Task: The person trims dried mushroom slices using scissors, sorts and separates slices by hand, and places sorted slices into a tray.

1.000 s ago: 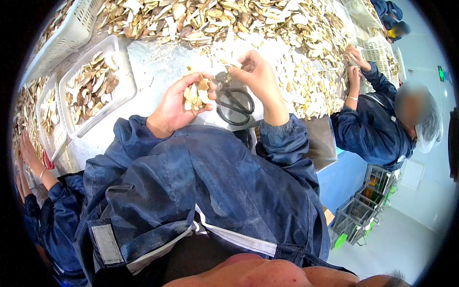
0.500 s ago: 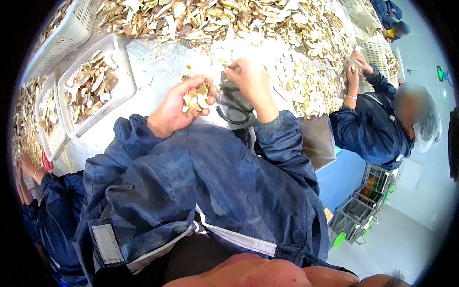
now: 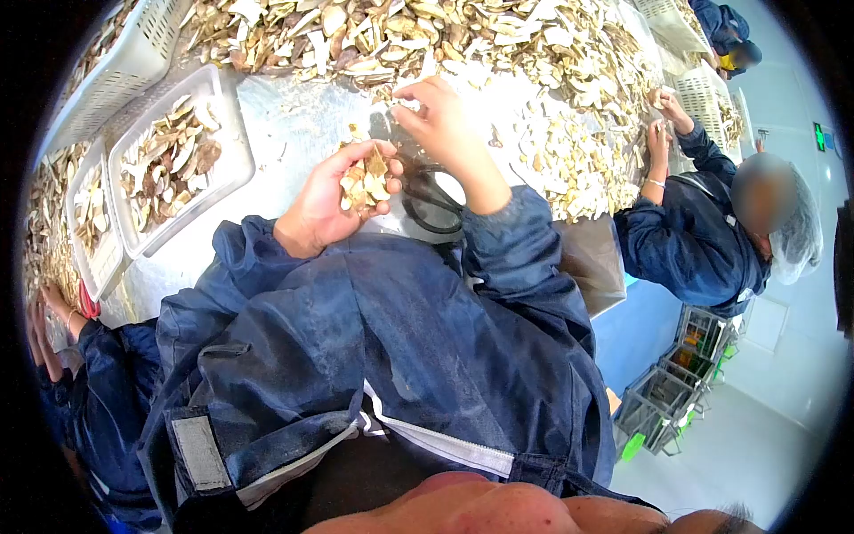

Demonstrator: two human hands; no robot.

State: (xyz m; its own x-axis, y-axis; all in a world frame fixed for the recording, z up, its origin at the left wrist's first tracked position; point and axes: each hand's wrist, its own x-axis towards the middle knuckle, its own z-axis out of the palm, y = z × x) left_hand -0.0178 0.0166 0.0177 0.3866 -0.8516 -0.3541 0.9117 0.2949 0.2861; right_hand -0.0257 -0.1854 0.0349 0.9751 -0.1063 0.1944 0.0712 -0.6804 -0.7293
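Observation:
My left hand (image 3: 325, 198) is curled palm up around several mushroom slices (image 3: 365, 185), pale cream with some brown edges. Just right of it and farther up, my right hand (image 3: 445, 129) reaches over the table, thumb and forefinger apart with nothing visible between them. Its fingertips are close to the near edge of a large pile of mushroom slices (image 3: 374, 36). Below the right hand lies a black looped thing (image 3: 433, 206) that looks like scissor handles, partly hidden by the wrist.
At left stands a clear plastic tray (image 3: 238, 147) of darker slices, beside a smaller tray (image 3: 82, 258) and a white perforated basket (image 3: 124, 84). A co-worker (image 3: 694, 222) handles slices at right; another person's hands (image 3: 55, 311) show at far left. Stacked crates (image 3: 663, 387) stand behind.
My right hand has moved up and left toward the pile, and its thumb and forefinger have parted. My left hand stays in place with its slices.

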